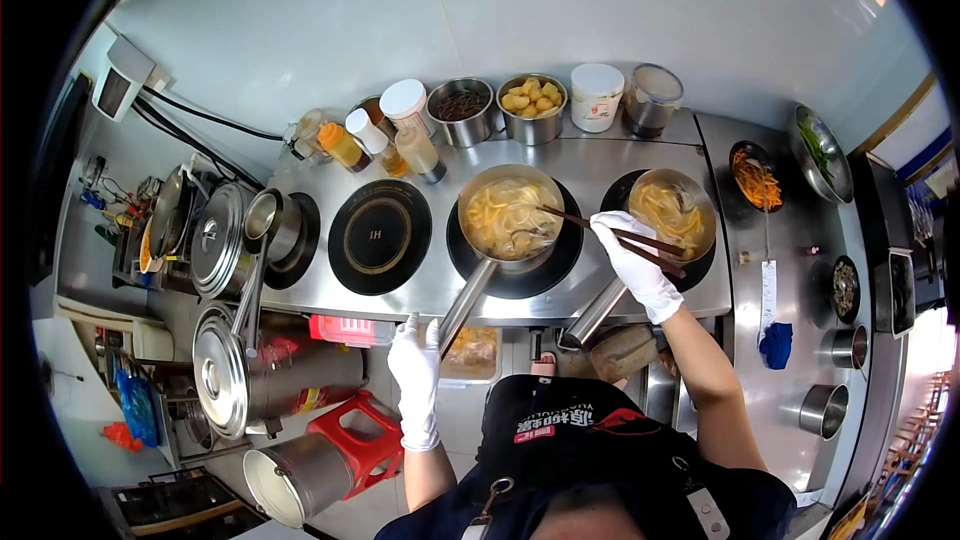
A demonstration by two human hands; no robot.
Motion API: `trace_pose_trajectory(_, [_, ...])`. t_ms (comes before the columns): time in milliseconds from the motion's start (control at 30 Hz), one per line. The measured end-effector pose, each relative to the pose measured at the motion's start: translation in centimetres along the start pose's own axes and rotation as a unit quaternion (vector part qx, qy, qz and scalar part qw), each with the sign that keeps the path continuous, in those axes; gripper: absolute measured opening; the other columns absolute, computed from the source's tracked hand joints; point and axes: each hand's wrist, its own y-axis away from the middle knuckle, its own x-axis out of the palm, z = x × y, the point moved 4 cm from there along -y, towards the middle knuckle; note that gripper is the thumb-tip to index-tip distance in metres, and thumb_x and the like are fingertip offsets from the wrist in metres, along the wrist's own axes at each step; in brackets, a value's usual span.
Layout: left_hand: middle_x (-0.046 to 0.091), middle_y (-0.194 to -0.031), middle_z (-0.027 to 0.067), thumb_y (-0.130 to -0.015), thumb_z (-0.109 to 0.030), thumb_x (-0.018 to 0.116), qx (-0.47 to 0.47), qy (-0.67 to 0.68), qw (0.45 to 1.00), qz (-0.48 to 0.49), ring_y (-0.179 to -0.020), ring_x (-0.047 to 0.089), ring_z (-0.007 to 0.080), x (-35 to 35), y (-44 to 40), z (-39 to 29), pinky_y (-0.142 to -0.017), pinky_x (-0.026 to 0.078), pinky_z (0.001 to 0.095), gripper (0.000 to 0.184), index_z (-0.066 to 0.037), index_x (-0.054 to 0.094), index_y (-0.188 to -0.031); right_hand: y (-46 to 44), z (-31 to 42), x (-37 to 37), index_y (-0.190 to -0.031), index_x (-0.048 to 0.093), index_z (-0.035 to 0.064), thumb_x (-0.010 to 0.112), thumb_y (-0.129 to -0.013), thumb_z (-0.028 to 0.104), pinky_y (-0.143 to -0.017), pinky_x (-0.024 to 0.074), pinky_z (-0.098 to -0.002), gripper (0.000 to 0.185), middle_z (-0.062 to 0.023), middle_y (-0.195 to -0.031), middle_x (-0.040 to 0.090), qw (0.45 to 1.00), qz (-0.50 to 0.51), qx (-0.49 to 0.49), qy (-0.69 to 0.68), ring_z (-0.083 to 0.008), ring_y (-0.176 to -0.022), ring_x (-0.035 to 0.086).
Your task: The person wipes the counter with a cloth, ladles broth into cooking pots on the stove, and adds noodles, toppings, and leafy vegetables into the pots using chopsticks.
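Observation:
My right hand (636,265), in a white glove, is closed on a pair of dark chopsticks (640,243). Their tips reach left into the middle pan (510,258), which holds yellowish noodles (508,218) in broth and sits on a black burner. A second pan (690,180) with noodles in broth stands on the burner to the right, partly behind the chopsticks. Also gloved, my left hand (414,368) is at the counter's front edge, just left of the middle pan's handle (468,306); its fingers are partly bent and appear to hold nothing.
An unused-looking burner (380,236) lies left of the middle pan. Bottles, tubs and steel pots of food, one with yellow chunks (532,98), line the wall. Large lidded pots (222,240) stand left, a red stool (362,440) below. Shredded orange food (755,180) is at right.

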Motion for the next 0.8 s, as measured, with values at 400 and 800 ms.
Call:
trace_pose_trajectory(400, [0.066, -0.097, 0.0217, -0.086, -0.030, 0.065, -0.023, 0.010, 0.999, 0.021, -0.089, 0.064, 0.0357, -0.4, -0.2, -0.5, -0.079, 0.051, 0.0389, 0.040, 0.003, 0.064, -0.109, -0.4, -1.0, 0.8, -0.097, 0.064, -0.0022, 0.061, -0.089, 0.010, -0.077, 0.0494, -0.0265, 0.015, -0.0095, -0.094, 0.066, 0.999, 0.021, 0.026, 0.016, -0.0191, -0.086, 0.064])
trace_pose_trajectory(800, [0.067, -0.093, 0.0197, -0.083, -0.032, 0.068, 0.024, -0.028, 0.996, 0.085, -0.082, 0.066, 0.0344, 1.5, 0.6, 0.7, -0.073, 0.052, 0.0392, 0.042, 0.001, 0.065, -0.109, -0.8, 0.9, 0.0, -0.093, 0.065, -0.0017, 0.062, -0.087, 0.009, -0.075, 0.0506, -0.0285, 0.013, -0.0122, -0.091, 0.066, 0.998, 0.048, 0.025, 0.042, -0.0232, -0.083, 0.065])
